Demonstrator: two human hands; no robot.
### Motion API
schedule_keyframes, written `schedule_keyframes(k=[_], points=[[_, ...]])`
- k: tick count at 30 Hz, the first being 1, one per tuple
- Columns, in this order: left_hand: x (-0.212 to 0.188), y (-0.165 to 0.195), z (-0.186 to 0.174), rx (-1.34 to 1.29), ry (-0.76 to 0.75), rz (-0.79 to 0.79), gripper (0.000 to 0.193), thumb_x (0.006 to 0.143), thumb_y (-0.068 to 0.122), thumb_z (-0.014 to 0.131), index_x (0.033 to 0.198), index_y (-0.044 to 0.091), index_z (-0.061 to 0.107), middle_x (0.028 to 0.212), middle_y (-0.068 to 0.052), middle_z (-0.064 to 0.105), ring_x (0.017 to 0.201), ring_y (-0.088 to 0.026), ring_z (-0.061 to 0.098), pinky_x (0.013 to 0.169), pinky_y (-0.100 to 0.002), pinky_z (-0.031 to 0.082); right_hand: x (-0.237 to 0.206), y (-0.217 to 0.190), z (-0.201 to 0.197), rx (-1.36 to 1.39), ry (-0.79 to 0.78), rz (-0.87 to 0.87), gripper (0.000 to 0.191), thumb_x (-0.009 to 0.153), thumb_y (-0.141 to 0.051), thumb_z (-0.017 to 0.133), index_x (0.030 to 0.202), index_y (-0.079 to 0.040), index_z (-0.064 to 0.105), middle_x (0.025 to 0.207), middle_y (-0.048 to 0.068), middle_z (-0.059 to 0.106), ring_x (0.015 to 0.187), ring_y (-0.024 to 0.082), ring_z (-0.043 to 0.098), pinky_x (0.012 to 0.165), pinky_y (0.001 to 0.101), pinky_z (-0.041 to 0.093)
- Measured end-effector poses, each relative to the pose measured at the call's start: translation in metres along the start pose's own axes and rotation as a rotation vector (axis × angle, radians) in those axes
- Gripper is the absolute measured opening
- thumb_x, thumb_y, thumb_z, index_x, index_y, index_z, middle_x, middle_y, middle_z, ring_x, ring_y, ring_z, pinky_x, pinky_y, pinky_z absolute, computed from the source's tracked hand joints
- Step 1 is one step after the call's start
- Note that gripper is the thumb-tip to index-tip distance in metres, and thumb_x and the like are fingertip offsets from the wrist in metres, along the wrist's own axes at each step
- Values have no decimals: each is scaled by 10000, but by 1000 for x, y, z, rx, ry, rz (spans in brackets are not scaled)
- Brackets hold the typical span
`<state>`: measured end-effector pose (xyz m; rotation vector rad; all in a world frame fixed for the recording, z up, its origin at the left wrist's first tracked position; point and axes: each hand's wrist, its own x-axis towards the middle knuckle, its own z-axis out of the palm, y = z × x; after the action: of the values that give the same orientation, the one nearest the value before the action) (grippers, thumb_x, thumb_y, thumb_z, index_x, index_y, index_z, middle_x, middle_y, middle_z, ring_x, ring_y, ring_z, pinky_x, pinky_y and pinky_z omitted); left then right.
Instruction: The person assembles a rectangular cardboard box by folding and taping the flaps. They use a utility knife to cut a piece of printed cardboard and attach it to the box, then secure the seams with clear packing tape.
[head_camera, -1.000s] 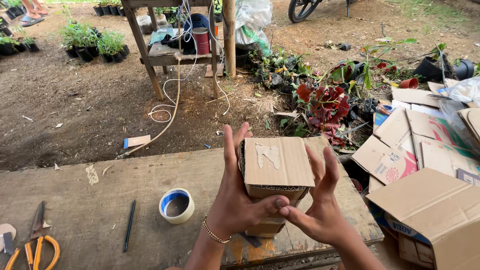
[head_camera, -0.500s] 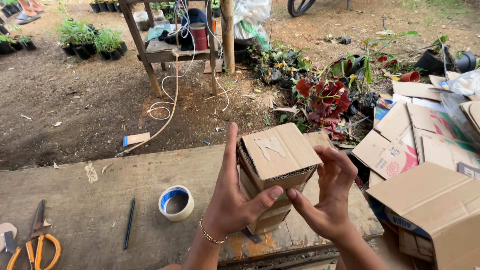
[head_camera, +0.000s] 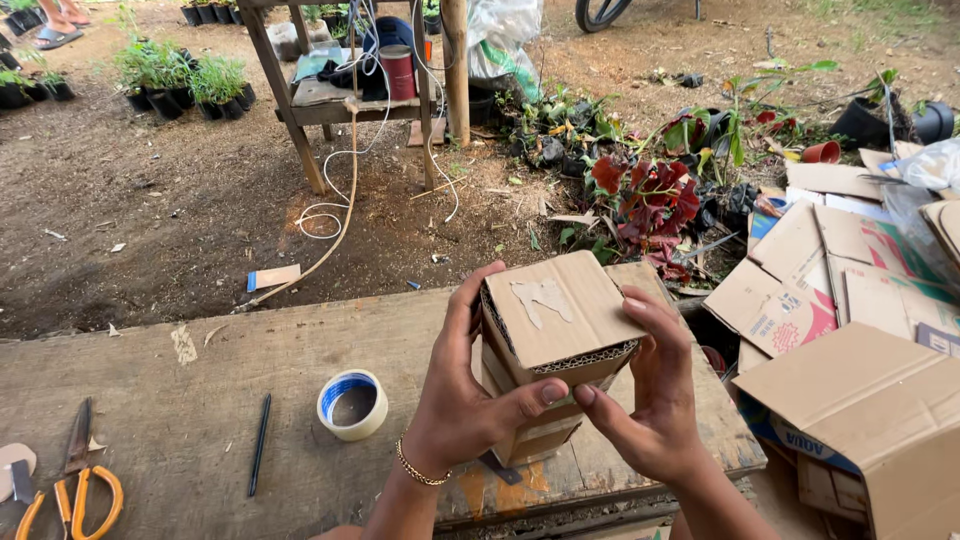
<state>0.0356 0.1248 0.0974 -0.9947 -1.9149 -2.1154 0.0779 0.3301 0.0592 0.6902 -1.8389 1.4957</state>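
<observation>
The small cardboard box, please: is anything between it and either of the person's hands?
Nothing visible: the left hand and the right hand both grip the cardboard box directly, thumbs meeting at its front edge.

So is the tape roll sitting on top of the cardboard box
No, the tape roll lies on the wooden table, left of the cardboard box held by both hands.

head cam | looks down and forward from above | close over wooden bench (head_camera: 200, 440) | ground beyond
</observation>
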Motion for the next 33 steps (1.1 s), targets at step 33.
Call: schedule_keyframes(k=[33], points=[[6,-15,-5,315,26,236,1213,721,570,848,1625,-45,322,1597,-215,525,1484,-327,530,1163,-436,502,1,12,0,131,168,208,686,1001,-261,608,1560,5,313,1473,156,507,1364,241,527,1129,387,444]])
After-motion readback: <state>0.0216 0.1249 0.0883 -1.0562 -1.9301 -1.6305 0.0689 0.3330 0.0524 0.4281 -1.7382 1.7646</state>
